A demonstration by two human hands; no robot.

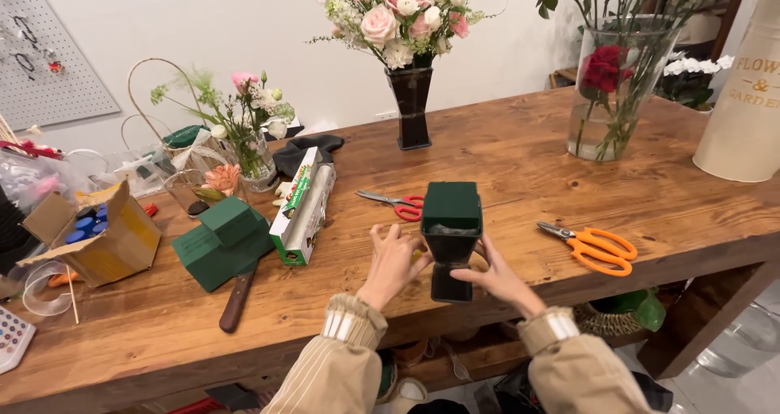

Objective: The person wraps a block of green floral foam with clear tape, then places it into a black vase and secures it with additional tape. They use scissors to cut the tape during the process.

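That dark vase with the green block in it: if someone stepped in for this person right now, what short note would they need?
Left hand: open, fingers spread against the left side of the dark square glass vase, near the table's front edge.
Right hand: open, touching the vase's lower right side.
Done: a dark green floral foam block sits in the vase's mouth, no flowers in it.
Nearby: more green foam blocks and a wooden-handled knife to the left, red-handled scissors behind, orange-handled shears to the right.
Left: the cut flowers are in the other vases at the back.
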